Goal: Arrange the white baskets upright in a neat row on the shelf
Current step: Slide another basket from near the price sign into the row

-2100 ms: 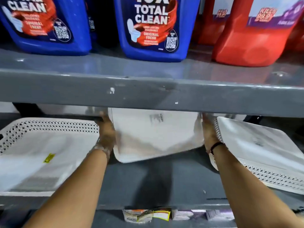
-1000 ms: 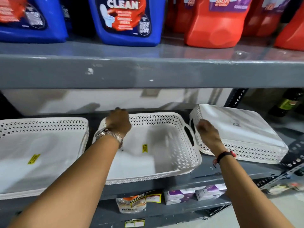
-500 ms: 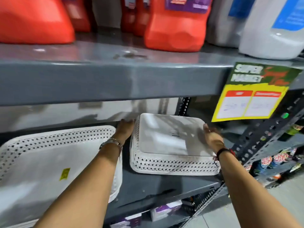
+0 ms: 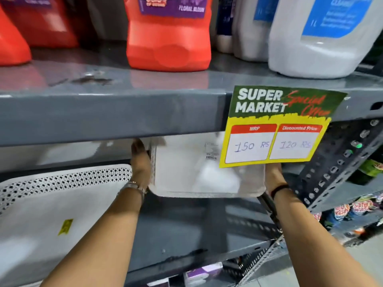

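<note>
The grey shelf (image 4: 186,230) is taken as landmark. At its left, an upright white basket (image 4: 51,204) is cut off by the frame. Above its middle, a tilted basket (image 4: 186,172) is gripped at both sides, bottom shown, top hidden behind the offer card (image 4: 275,125). The left hand (image 4: 141,162) is clamped on it; fingers of the right hand (image 4: 273,175) are hidden.

The price sign (image 4: 275,126) hides the right hand's (image 4: 274,177) fingers and the basket's (image 4: 196,172) upper right corner.
</note>
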A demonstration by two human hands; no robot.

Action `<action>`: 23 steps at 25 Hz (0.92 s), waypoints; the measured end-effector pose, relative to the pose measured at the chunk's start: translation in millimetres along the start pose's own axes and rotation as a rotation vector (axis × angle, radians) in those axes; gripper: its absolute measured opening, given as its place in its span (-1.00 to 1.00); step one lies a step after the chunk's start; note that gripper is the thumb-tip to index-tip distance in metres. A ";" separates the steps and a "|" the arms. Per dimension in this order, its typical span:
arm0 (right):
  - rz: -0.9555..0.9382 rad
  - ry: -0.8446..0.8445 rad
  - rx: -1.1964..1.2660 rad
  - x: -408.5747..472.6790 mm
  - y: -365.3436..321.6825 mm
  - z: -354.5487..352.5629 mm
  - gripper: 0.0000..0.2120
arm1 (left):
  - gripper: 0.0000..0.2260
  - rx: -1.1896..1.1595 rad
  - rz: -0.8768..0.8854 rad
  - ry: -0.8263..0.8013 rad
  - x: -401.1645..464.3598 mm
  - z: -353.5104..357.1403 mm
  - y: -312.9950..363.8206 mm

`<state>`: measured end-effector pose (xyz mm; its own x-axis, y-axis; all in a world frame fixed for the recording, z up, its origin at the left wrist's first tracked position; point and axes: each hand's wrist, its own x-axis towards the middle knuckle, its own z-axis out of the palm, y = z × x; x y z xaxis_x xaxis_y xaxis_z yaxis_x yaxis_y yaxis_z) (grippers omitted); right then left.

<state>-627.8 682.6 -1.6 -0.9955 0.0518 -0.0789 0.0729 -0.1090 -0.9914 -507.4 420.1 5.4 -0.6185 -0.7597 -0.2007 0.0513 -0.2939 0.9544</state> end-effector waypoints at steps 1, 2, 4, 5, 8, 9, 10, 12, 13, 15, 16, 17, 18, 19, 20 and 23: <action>0.002 0.008 0.148 -6.5 -10.4 0.2 -0.68 | -0.37 0.033 0.051 0.065 2.0 -3.4 7.3; 0.014 0.026 0.258 -13.2 -20.0 0.1 -0.66 | -0.45 0.083 0.057 0.098 5.6 -8.6 12.0; 0.005 0.025 0.386 -23.4 -30.3 -4.1 -0.55 | -0.59 0.079 -0.043 0.007 8.2 -18.0 13.4; 0.010 -0.009 0.461 -28.0 -33.2 -8.4 -0.48 | -0.67 0.107 -0.074 -0.073 6.2 -22.8 13.0; 0.064 -0.058 0.476 -39.9 -29.2 -17.6 -0.49 | -0.70 0.347 -0.160 -0.228 -0.4 -39.5 14.3; 0.055 -0.082 0.462 -42.5 -28.9 -21.1 -0.61 | -0.70 0.398 -0.187 -0.294 -2.0 -45.3 17.8; 0.025 -0.097 0.464 -46.5 -30.6 -23.9 -0.70 | -0.72 0.431 -0.215 -0.372 -4.6 -49.2 21.5; 0.023 -0.085 0.386 -54.0 -37.9 -25.7 -0.68 | -0.76 0.469 -0.222 -0.423 -6.1 -56.7 26.1; 0.055 -0.053 0.270 -56.5 -40.1 -24.7 -0.65 | -0.77 0.487 -0.224 -0.389 -5.1 -58.7 26.0; 0.119 0.057 -0.144 -47.6 -35.9 -21.2 -0.68 | -0.81 0.550 -0.233 -0.344 -8.4 -59.9 22.2; 0.151 0.101 -0.404 -41.2 -30.7 -21.1 -0.69 | -0.83 0.587 -0.243 -0.347 -11.9 -60.4 19.9; 0.168 0.123 -0.656 -37.4 -25.5 -20.2 -0.71 | -0.82 0.617 -0.255 -0.357 -14.6 -60.6 17.8; 0.167 0.128 -0.841 -36.9 -19.5 -18.8 -0.72 | -0.79 0.670 -0.257 -0.362 -15.4 -61.2 15.4; 0.161 0.137 -0.948 -38.0 -12.0 -17.7 -0.73 | -0.76 0.735 -0.250 -0.362 -15.6 -61.5 13.4; 0.172 0.154 -0.994 -39.8 -4.1 -18.0 -0.73 | -0.75 0.817 -0.229 -0.358 -15.4 -61.4 11.6; 0.167 0.205 -1.027 -50.5 9.7 -21.2 -0.75 | -0.73 1.104 -0.072 -0.394 -16.8 -56.2 8.6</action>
<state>-575.6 699.9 -9.4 -0.9461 0.2905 -0.1430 0.3186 0.7563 -0.5714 -452.5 397.7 4.6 -0.8019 -0.4730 -0.3650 -0.5820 0.4804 0.6562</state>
